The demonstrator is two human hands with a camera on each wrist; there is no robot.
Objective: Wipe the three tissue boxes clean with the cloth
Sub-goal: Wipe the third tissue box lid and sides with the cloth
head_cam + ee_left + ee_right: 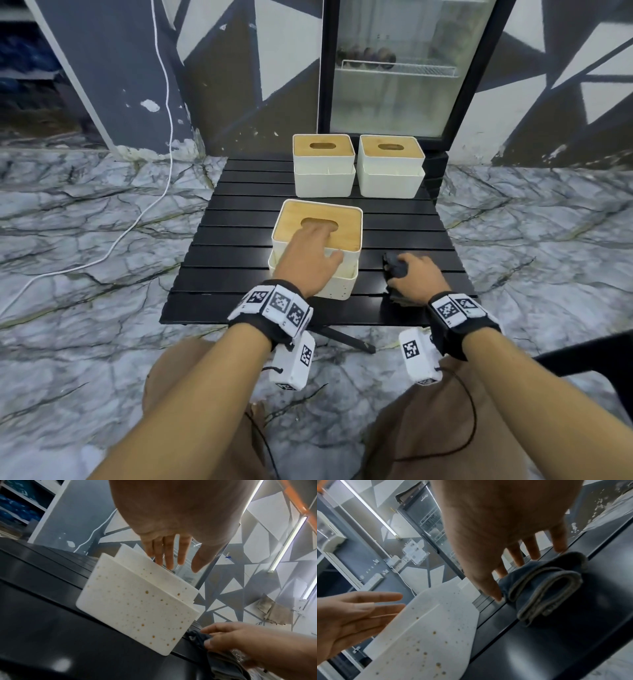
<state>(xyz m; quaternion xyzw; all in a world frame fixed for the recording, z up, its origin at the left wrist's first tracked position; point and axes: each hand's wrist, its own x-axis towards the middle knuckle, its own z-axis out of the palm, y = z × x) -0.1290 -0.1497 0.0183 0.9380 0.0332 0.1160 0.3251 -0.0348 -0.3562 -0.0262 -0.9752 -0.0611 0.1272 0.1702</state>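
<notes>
1. the near tissue box (320, 236) stands upright on the black slatted table (239, 301), wooden lid up; the lid slot's long axis runs left to right.
2. its white front wall (137, 608) carries brown specks.
3. two more tissue boxes, far left (323, 164) and far right (390, 164), stand side by side at the table's far edge, slots also running left to right.
4. the left hand (311, 257) lies over the near box's lid, fingers straight and spread, grasping nothing.
5. the folded dark cloth (544, 586) lies on the table just right of the near box.
6. the right hand (416, 277) rests on the cloth, fingers extended over it and the thumb at its edge; a closed grasp cannot be confirmed.
</notes>
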